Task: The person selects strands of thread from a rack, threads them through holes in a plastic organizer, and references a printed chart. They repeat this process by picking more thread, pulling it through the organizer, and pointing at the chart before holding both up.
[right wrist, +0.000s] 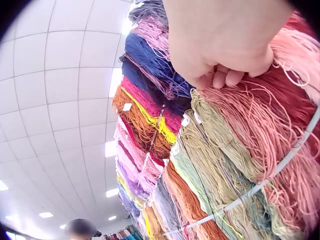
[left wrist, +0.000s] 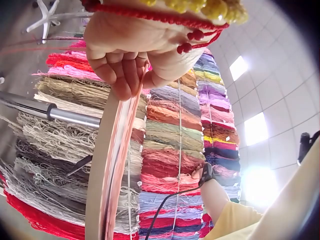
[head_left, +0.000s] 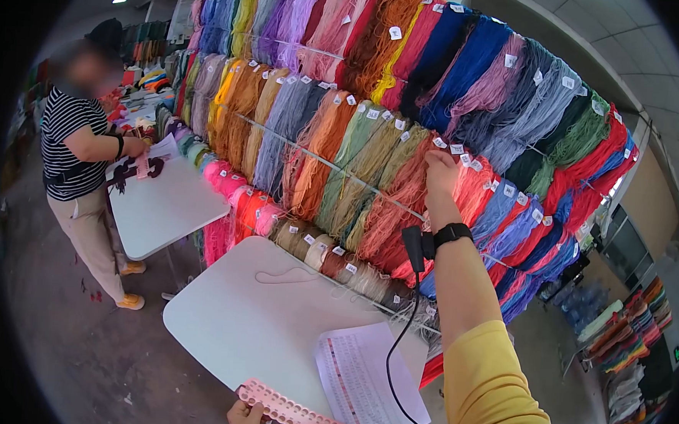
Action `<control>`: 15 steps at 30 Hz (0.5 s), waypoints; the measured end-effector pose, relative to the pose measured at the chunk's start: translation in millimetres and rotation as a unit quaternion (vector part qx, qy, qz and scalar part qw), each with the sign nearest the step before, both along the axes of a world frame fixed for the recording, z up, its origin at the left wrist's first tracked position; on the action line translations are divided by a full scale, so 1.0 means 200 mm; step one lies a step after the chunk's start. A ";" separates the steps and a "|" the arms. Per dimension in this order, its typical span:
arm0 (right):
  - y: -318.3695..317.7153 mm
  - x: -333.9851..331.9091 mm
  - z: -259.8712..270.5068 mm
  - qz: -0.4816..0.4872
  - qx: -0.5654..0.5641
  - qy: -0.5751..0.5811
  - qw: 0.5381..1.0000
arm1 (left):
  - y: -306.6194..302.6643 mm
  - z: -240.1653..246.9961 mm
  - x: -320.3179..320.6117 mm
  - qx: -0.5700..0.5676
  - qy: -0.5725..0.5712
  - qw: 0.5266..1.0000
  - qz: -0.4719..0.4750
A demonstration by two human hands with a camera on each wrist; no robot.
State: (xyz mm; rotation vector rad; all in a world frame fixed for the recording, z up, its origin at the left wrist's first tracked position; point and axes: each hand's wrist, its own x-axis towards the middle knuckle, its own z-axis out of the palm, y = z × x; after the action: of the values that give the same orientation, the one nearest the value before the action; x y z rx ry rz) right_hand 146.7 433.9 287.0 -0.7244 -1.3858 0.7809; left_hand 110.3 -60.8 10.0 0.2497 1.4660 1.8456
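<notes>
My left hand (head_left: 244, 420) pinches the end of a long pink strip with rows of holes (head_left: 306, 417), at the front edge of the white table. In the left wrist view the strip (left wrist: 120, 165) hangs edge-on below the curled fingers. My right hand (head_left: 439, 179) reaches up to the middle row of a yarn rack. Its fingers curl into the top of a hank of coral-pink yarn (right wrist: 245, 120), beside olive-beige yarn (right wrist: 215, 135) and dark red yarn (right wrist: 287, 92). White tags (head_left: 456, 149) lie along the tops of the hanks there.
A printed sheet (head_left: 361, 378) and a loose loop of thread (head_left: 286, 277) lie on the white table (head_left: 226, 321). A cable (head_left: 398, 345) runs from my right wrist across it. At left, a person in a striped shirt (head_left: 75, 137) stands by another white table (head_left: 159, 210).
</notes>
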 end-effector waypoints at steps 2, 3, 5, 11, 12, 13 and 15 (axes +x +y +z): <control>-0.01 0.01 -0.01 0.012 0.016 0.010 1.000 | 0.00 0.02 0.00 -0.002 -0.010 1.000 -0.001; -0.03 0.02 -0.01 0.019 0.024 0.014 0.999 | 0.00 0.02 0.00 -0.004 -0.003 1.000 -0.005; -0.03 0.03 -0.01 -0.065 0.149 -0.075 0.984 | -0.01 0.01 0.00 -0.008 0.009 1.000 -0.012; -0.57 0.09 -0.04 0.140 0.276 -0.126 0.942 | -0.02 0.07 0.01 0.002 -0.001 1.000 -0.008; -0.72 0.14 -0.09 0.212 0.206 -0.138 0.945 | -0.02 0.07 0.00 -0.010 0.011 1.000 -0.018; -0.85 0.20 -0.15 0.281 0.133 -0.148 0.939 | -0.03 0.06 -0.01 -0.023 0.021 0.999 -0.027; -1.00 0.39 -0.34 0.387 -0.013 -0.198 0.901 | -0.03 0.00 -0.02 -0.026 0.011 0.999 -0.018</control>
State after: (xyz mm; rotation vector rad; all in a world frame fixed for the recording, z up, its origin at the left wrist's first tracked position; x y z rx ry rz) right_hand 225.1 233.2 219.6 -0.3341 -2.0834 1.3184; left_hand 106.6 -67.2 10.2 0.2697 1.5118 1.7790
